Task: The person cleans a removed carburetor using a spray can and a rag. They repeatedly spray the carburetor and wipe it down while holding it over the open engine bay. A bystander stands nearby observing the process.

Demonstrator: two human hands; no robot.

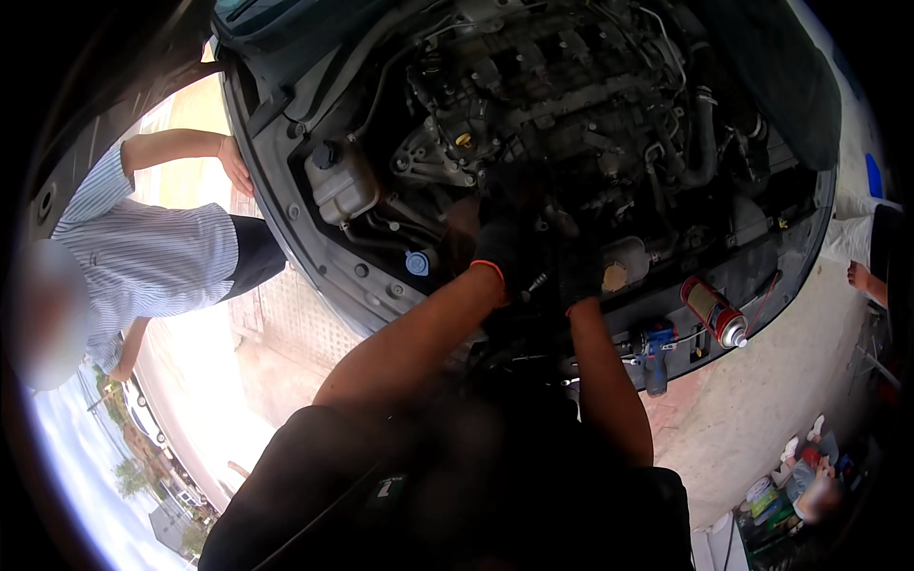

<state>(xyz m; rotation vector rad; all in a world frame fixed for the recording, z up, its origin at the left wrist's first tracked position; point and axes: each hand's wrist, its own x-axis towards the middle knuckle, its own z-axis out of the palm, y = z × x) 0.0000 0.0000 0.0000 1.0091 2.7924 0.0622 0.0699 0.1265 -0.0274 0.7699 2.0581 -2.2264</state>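
Observation:
Both my hands wear black gloves and reach down into the front of a car's engine bay. My left hand point(505, 238), with an orange cuff at the wrist, is low beside the engine point(543, 105). Close to its right, my right hand point(579, 274) is just left of a small reservoir with a tan cap point(615, 277). Dark gloves against dark parts hide the fingers of both hands, so whatever they hold or touch does not show. A small shiny metal piece point(538, 283) shows between the two wrists.
On the front panel lie a red spray can point(709, 306) and a blue cordless power tool point(655, 357). A coolant tank point(341, 186) and a blue cap point(417, 264) are at left. Someone in a striped shirt point(162, 252) rests a hand on the left fender; another person point(814, 485) is lower right.

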